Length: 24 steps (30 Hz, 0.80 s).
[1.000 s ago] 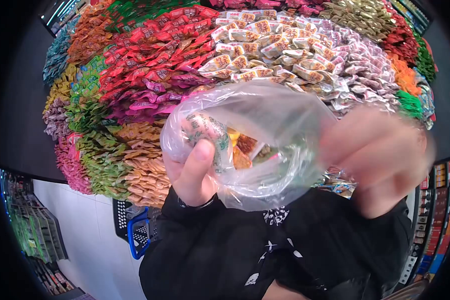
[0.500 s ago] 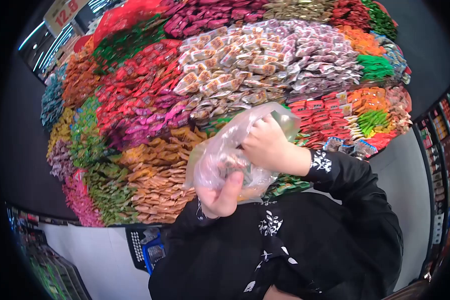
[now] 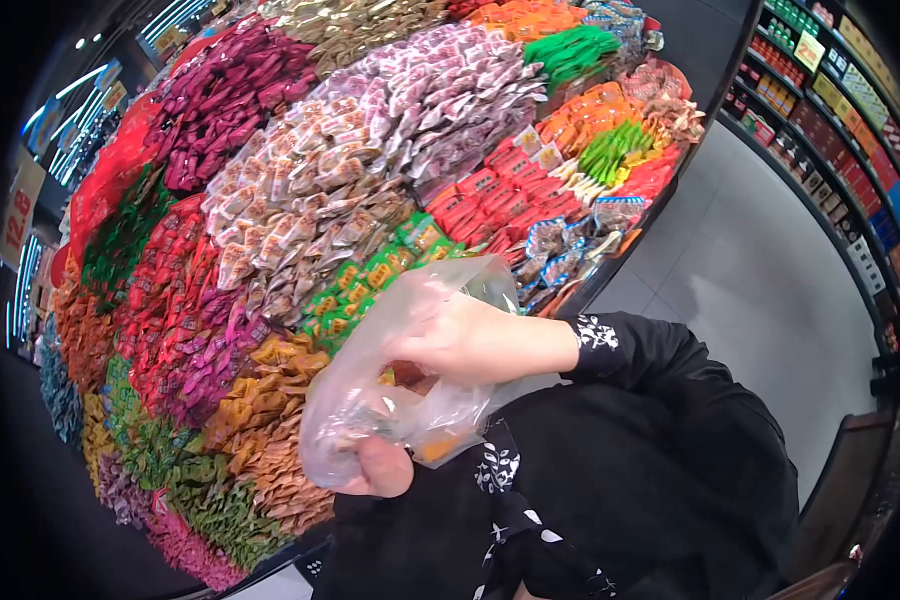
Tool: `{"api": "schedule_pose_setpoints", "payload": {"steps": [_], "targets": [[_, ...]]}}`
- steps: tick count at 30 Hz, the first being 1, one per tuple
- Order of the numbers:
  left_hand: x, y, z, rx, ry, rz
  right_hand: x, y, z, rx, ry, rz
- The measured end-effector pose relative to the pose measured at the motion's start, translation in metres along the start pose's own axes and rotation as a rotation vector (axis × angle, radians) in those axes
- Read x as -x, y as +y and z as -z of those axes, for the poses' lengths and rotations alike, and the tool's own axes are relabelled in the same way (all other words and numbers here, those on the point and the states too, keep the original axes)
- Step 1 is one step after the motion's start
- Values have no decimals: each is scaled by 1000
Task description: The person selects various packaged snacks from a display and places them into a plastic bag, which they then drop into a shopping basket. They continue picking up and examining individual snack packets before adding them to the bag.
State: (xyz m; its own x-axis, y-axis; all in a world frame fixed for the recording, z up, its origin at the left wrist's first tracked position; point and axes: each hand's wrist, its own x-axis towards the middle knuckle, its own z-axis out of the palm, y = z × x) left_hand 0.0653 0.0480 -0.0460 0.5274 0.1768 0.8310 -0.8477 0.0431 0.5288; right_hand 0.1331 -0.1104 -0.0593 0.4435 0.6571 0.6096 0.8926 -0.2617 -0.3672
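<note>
A clear plastic bag (image 3: 335,420) hangs between my hands in front of my chest, with small wrapped items showing blurrily through it. My right hand (image 3: 450,338) is closed on the bag's upper part, its fingers curled and partly behind the film. Lower down, my left hand (image 3: 382,468) grips the bag's near side, thumb in front and the other fingers mostly hidden. Just beyond the bag lie green snack packets (image 3: 375,272) on the heaped display, with red packets (image 3: 495,195) to their right.
The wide display holds heaps of individually wrapped snacks, including purple-white packets (image 3: 450,90), orange packets (image 3: 585,118) and brown packets (image 3: 280,450). A price sign (image 3: 18,215) stands at the left. Grey floor (image 3: 710,240) separates the display from stocked shelves (image 3: 840,130) on the right.
The view has turned to the right, showing more floor and shelving. Bag and both hands now appear lower and further left. Both hands still hold the bag.
</note>
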Motion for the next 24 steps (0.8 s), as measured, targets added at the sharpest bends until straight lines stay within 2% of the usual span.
{"api": "schedule_pose_setpoints", "payload": {"steps": [2,4,5,8,9,13,17,18,19,20,24], "targets": [[2,1,-21,18,130,-47,13,-22,39,-60,-7,-32],[-2,15,-54,-25,248,71,35,-31,69,-105,11,-32],[-4,15,-64,-131,195,51,47,-34,84,-97,115,10],[16,20,-102,-144,177,174,91,-33,126,-103,311,15],[26,15,-116,-112,159,133,106,-31,141,-104,382,-6],[47,7,-184,-58,149,157,171,-13,201,-371,479,-274],[58,-1,-259,-151,-50,219,238,5,241,-763,525,-501],[67,-9,-280,0,0,250,252,5,253,-768,545,-526],[70,-13,-299,146,-32,343,269,10,263,-711,558,-562],[71,-25,-310,275,-187,277,283,11,275,-659,590,-595],[73,-49,-372,408,-457,414,327,12,306,-450,815,-635]]}}
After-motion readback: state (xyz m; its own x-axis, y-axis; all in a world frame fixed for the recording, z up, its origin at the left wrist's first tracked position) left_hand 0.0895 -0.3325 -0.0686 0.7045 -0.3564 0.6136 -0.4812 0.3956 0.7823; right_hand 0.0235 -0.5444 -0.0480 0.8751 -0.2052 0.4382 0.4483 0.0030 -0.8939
